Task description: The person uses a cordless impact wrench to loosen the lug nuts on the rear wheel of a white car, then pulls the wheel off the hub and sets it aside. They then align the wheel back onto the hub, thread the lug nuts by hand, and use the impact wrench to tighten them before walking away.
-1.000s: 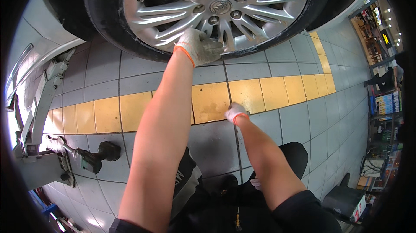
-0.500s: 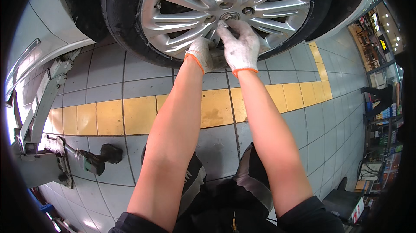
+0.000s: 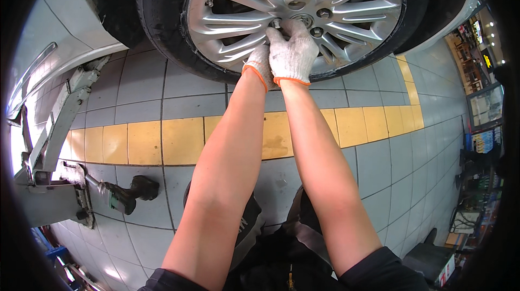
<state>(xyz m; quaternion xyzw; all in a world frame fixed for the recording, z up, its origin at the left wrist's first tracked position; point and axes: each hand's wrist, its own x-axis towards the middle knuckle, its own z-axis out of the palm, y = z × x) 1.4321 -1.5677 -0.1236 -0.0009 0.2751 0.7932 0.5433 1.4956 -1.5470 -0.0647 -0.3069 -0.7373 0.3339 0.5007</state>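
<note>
A silver multi-spoke wheel (image 3: pixel 227 28) with a black tire (image 3: pixel 162 25) is mounted on the car in front of me. My right hand (image 3: pixel 294 55), in a white knit glove with an orange cuff, reaches to the hub, thumb and forefinger closed around a silver lug nut (image 3: pixel 275 23) at a hole left of the center cap (image 3: pixel 304 20). Close beside it, in a matching glove, my left hand (image 3: pixel 258 65) is curled against the lower spokes. Its fingers are mostly hidden, so what they hold cannot be seen. Another lug nut (image 3: pixel 324 13) sits right of the center cap.
A cordless impact wrench (image 3: pixel 130 192) lies on the tiled floor at left, beside a metal lift arm (image 3: pixel 67 107) under the car. A yellow tile strip (image 3: pixel 181 140) crosses the floor. Stocked shelves (image 3: pixel 485 142) stand far right, and a dark seat-like object (image 3: pixel 428 253) is at lower right.
My right hand has shifted left from the center cap to the lug hole beside it and now sits closer to my left hand. The whole view has shifted slightly.
</note>
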